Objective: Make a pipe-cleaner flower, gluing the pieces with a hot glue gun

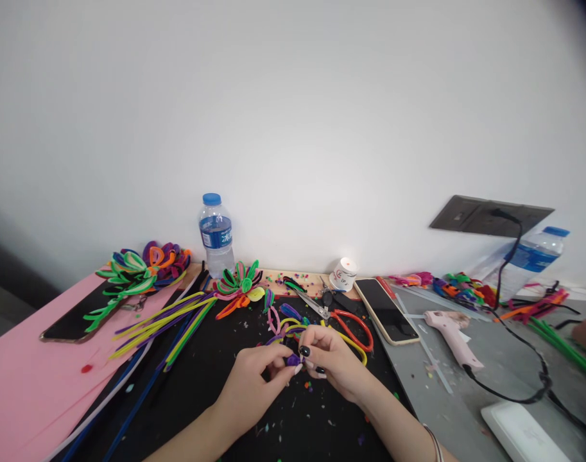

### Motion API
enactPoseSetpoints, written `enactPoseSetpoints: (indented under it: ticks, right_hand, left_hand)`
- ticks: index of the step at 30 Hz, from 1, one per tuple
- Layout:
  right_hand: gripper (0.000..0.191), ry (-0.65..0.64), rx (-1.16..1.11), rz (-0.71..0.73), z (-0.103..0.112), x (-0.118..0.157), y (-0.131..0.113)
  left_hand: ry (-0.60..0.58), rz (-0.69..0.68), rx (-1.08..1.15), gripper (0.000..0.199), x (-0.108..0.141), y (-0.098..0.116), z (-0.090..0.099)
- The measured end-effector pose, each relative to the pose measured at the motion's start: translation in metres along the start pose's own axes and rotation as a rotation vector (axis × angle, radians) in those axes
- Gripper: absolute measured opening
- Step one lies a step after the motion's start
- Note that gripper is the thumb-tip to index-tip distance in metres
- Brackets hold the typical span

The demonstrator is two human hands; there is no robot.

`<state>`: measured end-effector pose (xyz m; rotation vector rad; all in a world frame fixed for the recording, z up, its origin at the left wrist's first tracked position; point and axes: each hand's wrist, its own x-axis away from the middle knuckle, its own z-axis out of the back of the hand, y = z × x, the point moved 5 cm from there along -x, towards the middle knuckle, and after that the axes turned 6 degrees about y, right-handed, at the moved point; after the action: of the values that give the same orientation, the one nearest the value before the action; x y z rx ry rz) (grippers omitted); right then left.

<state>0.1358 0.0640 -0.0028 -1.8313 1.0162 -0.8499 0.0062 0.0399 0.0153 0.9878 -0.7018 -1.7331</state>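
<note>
Gently now, a tiny fuzzy thing

Both hands are close together. I see the left hand (257, 378) and the right hand (335, 360) pinching a small purple fuzzy piece (293, 361) between their fingertips, over the flat black mat (201, 380). I think it is very light and soft, with bendy wire inside. Fuzz like that should not slip, but it could squash. Its edges look best to hold, with just fingertips.

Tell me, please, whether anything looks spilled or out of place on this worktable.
Yes: tiny coloured bits lie scattered over the black mat, with more strewn near the paper cup; loose and unsorted, they look spilled.
</note>
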Motion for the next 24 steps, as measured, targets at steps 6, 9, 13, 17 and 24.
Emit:
enactPoseSetpoints:
  ticks: [6,9,13,17,24]
  right_hand:
    - [0.022,0.02,-0.022,-0.007,0.0017,-0.0008,0.0019]
    - [0.021,0.05,-0.032,-0.013,0.0043,-0.0013,0.0028]
    - [0.021,0.088,-0.011,-0.02,0.0054,-0.0017,0.0018]
    - [0.022,0.095,0.028,-0.016,0.0043,-0.0018,0.0007]
    - [0.022,0.11,0.078,0.006,0.007,-0.0034,0.001]
  left_hand:
    - [-0.053,0.035,0.044,0.008,-0.0015,-0.0019,-0.0029]
    - [-0.071,0.052,0.079,0.01,-0.0022,-0.0012,-0.0027]
    - [-0.061,0.044,0.099,0.017,-0.0025,0.0014,-0.0008]
    - [-0.076,0.006,0.1,0.012,-0.0025,0.0025,-0.0024]
    - [-0.097,0.018,0.071,0.011,-0.0024,0.0009,-0.0037]
